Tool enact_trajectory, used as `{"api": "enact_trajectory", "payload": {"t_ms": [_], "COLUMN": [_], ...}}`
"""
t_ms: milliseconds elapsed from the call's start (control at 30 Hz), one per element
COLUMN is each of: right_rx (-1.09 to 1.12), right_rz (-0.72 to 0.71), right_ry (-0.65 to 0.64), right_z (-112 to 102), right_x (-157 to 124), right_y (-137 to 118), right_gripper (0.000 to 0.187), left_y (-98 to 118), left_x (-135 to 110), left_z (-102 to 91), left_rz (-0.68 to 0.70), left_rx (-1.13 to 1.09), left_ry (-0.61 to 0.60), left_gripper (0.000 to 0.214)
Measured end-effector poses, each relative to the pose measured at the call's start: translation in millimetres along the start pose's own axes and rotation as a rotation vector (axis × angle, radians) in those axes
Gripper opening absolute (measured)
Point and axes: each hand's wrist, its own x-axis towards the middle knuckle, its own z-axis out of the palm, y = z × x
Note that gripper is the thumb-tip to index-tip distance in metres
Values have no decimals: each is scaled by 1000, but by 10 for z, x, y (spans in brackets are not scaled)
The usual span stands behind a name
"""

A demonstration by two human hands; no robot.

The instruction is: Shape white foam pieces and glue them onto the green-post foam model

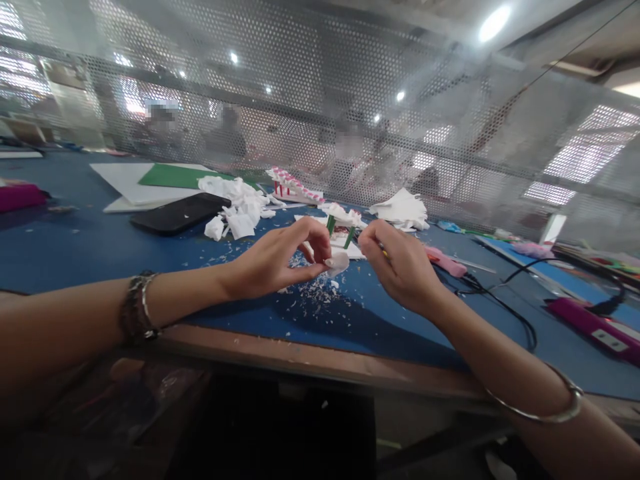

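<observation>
My left hand (280, 257) is pinched shut on a small white foam piece (338, 261) just above the blue table (75, 247). My right hand (400, 263) is closed too, holding a thin tool with a yellow tip (384, 253) close to that piece. The two hands almost meet over a scatter of white shavings (315, 293). Right behind them stand small white foam flowers on green stems (343, 220).
A black phone (180, 213) lies at left beside a heap of white foam scraps (237, 203). White and green sheets (155, 180), a pink-and-white piece (293, 185), more white scraps (403, 210), black cables (500, 293) and a magenta tool (595, 327) surround them. A perforated screen (320, 100) backs the table.
</observation>
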Motion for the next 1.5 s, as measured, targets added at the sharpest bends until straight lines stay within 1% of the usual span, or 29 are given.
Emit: {"api": "enact_trajectory", "payload": {"t_ms": [100,200,300,367,467,567,600,667,700,767,800,833,867,967,1067,1167,1233,1300,1500], "right_rx": [17,76,177,247,243,189,188,221,245,298,317,328,333,300,246,199,158,129,62], "right_rz": [19,89,158,213,258,210,185,116,70,-27,-60,-78,-85,-88,-131,-190,-223,-249,-299], "right_ry": [-26,-24,-99,-164,-173,-135,-126,-139,-170,-265,-309,-334,-336,-234,-128,-84,-79,-95,-175], "right_z": [4,16,26,24,2,-22,-25,-17,-7,26,44,62,79,109,121,134,143,149,142], "right_x": [1,-9,-30,-43,-51,-51,-49,-45,-42,-34,-31,-29,-28,-36,-52,-63,-68,-73,-89], "right_y": [15,42,56,52,35,37,44,60,68,79,81,81,78,49,-2,-46,-57,-58,-66], "right_gripper": [22,13,7,8,16,31,31,19,15,24,23,18,13,10,9,16,21,21,16], "left_y": [1,-5,-25,-38,-40,-25,-19,-13,-13,-14,-15,-14,-12,2,13,16,15,14,4], "left_x": [3,6,5,2,2,9,11,13,12,7,4,1,-1,-2,4,10,10,8,-5], "left_z": [-5,-6,-3,1,3,-3,-6,-12,-14,-13,-10,-4,2,25,35,29,23,21,24], "left_rz": [5,19,18,9,6,18,21,26,28,36,41,42,42,50,62,71,95,130,251], "left_rx": [-1,-14,-33,-45,-40,-22,-15,1,10,19,19,16,13,-7,-15,93,205,287,379], "left_ry": [-18,-8,22,33,29,5,-6,-28,-41,-72,-86,-97,-103,-87,-47,-34,-58,-89,-158], "left_gripper": [16,16,16,16,16,16,15,15,14,14,13,13,12,11,16,19,18,21,28]}}
